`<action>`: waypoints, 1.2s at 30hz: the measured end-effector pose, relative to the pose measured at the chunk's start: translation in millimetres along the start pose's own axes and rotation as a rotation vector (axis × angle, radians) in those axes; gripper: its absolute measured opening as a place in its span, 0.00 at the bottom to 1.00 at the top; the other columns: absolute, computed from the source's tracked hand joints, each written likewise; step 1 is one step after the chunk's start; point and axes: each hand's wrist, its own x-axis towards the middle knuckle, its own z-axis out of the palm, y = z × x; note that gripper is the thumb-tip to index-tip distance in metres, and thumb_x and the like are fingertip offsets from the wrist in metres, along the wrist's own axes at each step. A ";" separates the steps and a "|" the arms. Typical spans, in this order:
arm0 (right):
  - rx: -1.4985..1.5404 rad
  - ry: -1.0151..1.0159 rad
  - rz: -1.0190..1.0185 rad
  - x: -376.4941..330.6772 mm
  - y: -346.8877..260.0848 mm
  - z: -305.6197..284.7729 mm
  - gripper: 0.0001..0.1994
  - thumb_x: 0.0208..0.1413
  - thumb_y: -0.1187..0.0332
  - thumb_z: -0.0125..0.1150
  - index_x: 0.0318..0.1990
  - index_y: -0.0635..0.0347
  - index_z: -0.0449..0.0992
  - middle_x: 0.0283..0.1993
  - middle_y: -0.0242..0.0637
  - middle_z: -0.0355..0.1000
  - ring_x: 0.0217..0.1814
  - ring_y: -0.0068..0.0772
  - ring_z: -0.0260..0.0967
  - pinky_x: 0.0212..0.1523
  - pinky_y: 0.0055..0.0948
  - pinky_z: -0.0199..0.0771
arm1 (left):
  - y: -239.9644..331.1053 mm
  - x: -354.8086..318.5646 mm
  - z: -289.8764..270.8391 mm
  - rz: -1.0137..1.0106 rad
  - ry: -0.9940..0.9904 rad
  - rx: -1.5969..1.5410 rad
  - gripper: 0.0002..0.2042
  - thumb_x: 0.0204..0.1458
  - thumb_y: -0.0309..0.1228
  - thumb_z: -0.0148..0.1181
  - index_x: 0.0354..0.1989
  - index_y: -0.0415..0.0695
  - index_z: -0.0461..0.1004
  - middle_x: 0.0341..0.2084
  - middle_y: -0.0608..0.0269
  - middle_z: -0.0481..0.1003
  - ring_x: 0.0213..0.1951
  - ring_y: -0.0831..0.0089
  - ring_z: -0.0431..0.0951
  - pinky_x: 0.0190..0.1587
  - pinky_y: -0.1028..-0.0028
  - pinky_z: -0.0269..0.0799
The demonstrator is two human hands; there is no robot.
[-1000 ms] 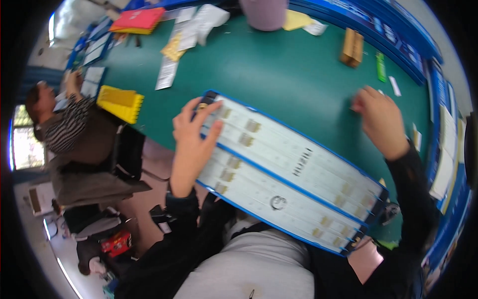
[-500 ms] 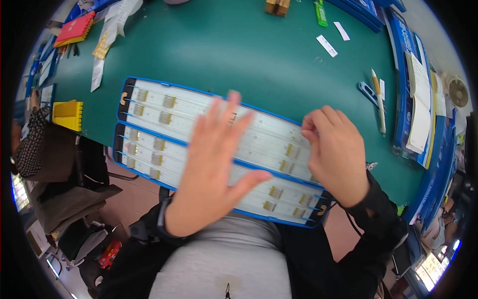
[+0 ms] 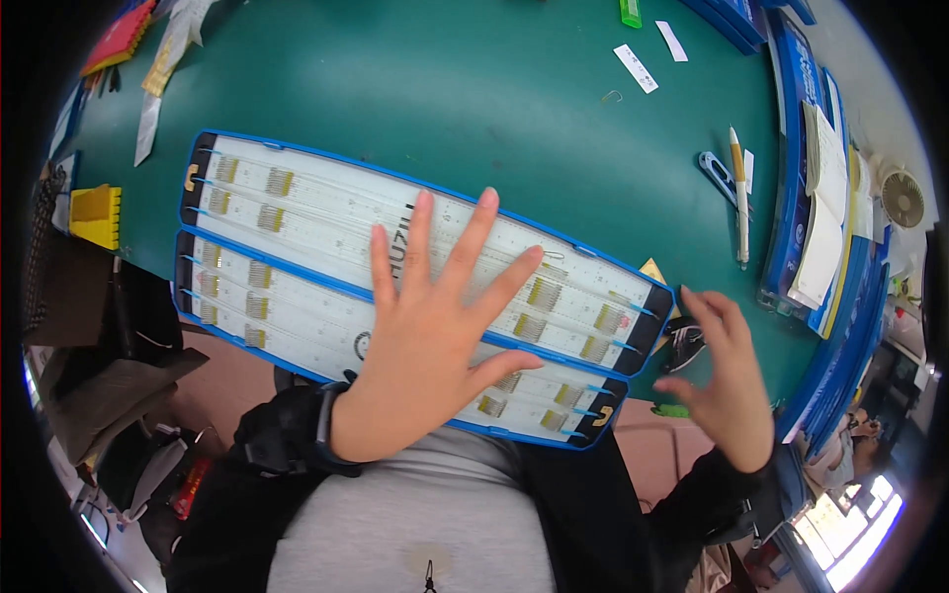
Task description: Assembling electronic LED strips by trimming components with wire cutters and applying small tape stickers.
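A long blue case (image 3: 326, 269) lies opened flat at the near edge of the table, slanting down to the right. Thin lines run along its white panels, and several small yellowish comb-like pieces (image 3: 544, 294) sit in rows near both ends. My left hand (image 3: 425, 326) spreads its fingers over the middle of the case, covering part of both halves. Just off the case's right end, my right hand (image 3: 732, 385) is open, thumb and fingers parted. A small black-and-clear item (image 3: 684, 344) lies by its fingers; I cannot tell whether they touch it.
To the right are a pen (image 3: 739, 198) and a blue-handled tool (image 3: 720, 176). Blue boxes with an open notebook (image 3: 819, 217) line the right edge. Paper strips (image 3: 636, 69) and a bent wire piece (image 3: 613, 97) lie farther back. A yellow holder (image 3: 95, 217) stands at left.
My right hand has left the case's upper right part, moved right and toward me, and opened its fingers. My left hand has spread wider over the case. The view has shifted slightly.
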 end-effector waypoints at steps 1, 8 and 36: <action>0.035 0.018 0.047 -6.7 4.0 7.4 0.34 0.31 0.82 0.71 0.54 0.58 0.72 0.52 0.44 0.66 0.55 0.49 0.65 0.52 0.38 0.68 | 0.8 1.3 -1.0 -0.002 -0.004 -0.010 0.36 0.40 0.52 0.66 0.62 0.61 0.66 0.70 0.52 0.43 0.68 0.34 0.37 0.62 0.32 0.29; 0.260 0.273 0.087 -18.3 27.0 30.5 0.36 0.24 0.76 0.77 0.51 0.60 0.73 0.57 0.42 0.64 0.57 0.42 0.66 0.54 0.36 0.69 | -5.0 6.1 -10.2 -0.021 -0.072 0.062 0.36 0.39 0.50 0.68 0.62 0.64 0.67 0.71 0.49 0.41 0.68 0.31 0.34 0.59 0.28 0.28; 1.112 0.622 -0.287 65.4 -44.4 77.4 0.10 0.67 0.63 0.39 0.38 0.58 0.54 0.32 0.49 0.68 0.36 0.48 0.73 0.42 0.41 0.71 | -6.8 8.8 -5.1 -0.032 -0.124 0.151 0.33 0.43 0.58 0.60 0.62 0.68 0.66 0.71 0.51 0.43 0.68 0.31 0.34 0.57 0.25 0.28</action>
